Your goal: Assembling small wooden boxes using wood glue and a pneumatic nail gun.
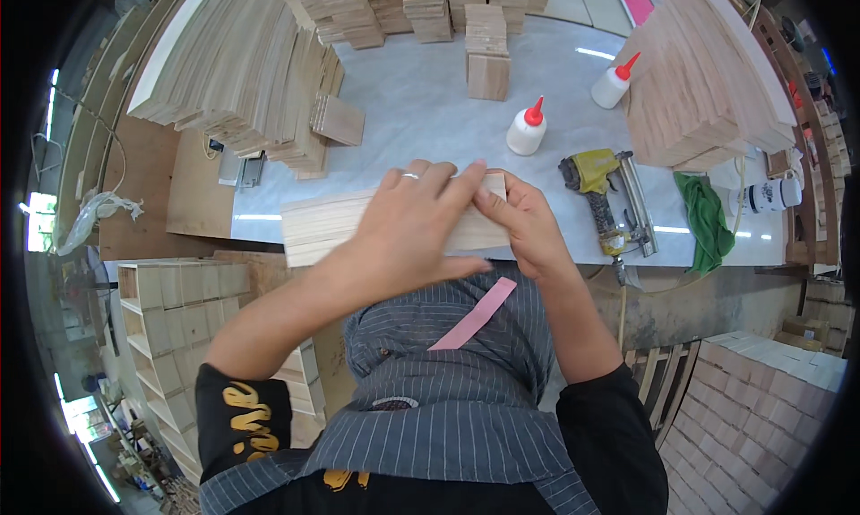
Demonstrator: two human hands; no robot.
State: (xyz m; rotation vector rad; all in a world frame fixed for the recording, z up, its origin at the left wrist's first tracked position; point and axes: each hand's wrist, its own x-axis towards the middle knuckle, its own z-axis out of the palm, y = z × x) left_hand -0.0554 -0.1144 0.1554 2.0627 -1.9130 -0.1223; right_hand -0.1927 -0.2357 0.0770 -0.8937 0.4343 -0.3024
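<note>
At the table's (403, 112) front edge, right hand (530, 224) grips the right end of the wood piece (315, 228), thumb against it. Left hand (417, 206) lies over the middle, fingers extended, thumb sticking out, not closed. Probably a lining-up step by hand; next move seems to call for a steady right-hand hold and even edges. Wood: pale, long, lined lengthwise; one board or stacked slats, cannot tell. Beyond: red-tipped bottle (526, 134), nail gun (593, 179) toward the right front corner, green cloth (705, 224) right of it.
</note>
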